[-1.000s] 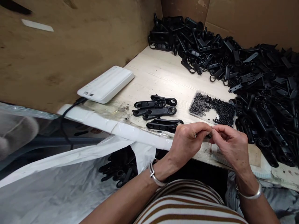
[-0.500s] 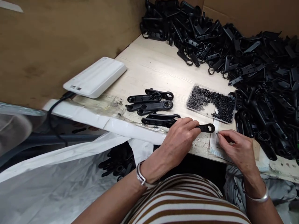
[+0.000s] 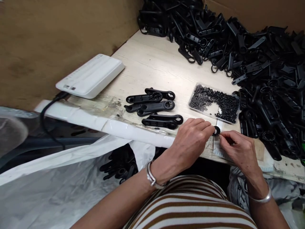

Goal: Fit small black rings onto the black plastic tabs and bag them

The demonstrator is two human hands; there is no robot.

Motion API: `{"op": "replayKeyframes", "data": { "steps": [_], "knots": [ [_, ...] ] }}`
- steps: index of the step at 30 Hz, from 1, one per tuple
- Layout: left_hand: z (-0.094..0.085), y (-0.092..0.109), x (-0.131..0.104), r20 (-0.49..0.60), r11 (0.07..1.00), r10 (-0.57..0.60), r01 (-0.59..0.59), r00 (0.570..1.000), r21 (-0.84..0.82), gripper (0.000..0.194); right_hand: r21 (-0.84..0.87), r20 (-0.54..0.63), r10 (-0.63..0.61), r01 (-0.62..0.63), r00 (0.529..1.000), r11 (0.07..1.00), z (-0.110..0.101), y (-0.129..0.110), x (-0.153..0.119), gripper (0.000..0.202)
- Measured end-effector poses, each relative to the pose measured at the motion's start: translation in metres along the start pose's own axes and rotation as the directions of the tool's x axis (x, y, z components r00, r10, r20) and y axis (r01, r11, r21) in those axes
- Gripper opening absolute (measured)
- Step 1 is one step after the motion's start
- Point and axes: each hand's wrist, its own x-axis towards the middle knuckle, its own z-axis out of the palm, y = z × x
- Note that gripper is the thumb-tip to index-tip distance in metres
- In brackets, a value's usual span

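Note:
My left hand (image 3: 193, 140) is closed round a black plastic arm, its ring end (image 3: 216, 130) sticking out past the fingertips. Against the right edge of that ring, my right hand (image 3: 237, 148) is pinched, thumb to forefinger; whatever sits between those fingertips is too small to make out. Just beyond the hands lies a clear shallow box (image 3: 214, 102) of tiny metallic coil-like bits and small black pieces. To the left, several similar black plastic arms (image 3: 154, 106) rest in two loose groups near the table edge.
A large heap of black plastic parts (image 3: 252, 60) covers the back and right of the table. At the left stands a white flat device (image 3: 90, 76) with a black cable (image 3: 44, 114). Below the front edge hangs a white bag (image 3: 59, 190) with black parts inside.
My left hand has moved slightly right with the black arm, and my right hand has come in to meet its ring end. Earlier a tiny dark piece showed at my right fingertips, apart from the ring.

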Motion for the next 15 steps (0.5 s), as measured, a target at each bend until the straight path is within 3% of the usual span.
{"op": "replayKeyframes", "data": {
  "steps": [6,15],
  "knots": [
    [0.005,0.009,0.019,0.11,0.995,-0.086,0.079,0.99,0.062,0.022,0.066,0.022,0.013,-0.014,1.0,0.998,0.001,0.001,0.0,0.012],
    [0.009,0.008,0.013,0.182,0.987,-0.14,0.152,0.973,-0.049,0.018,0.118,0.048,0.013,-0.018,0.999,0.993,0.006,0.005,-0.001,0.015]
  ]
}}
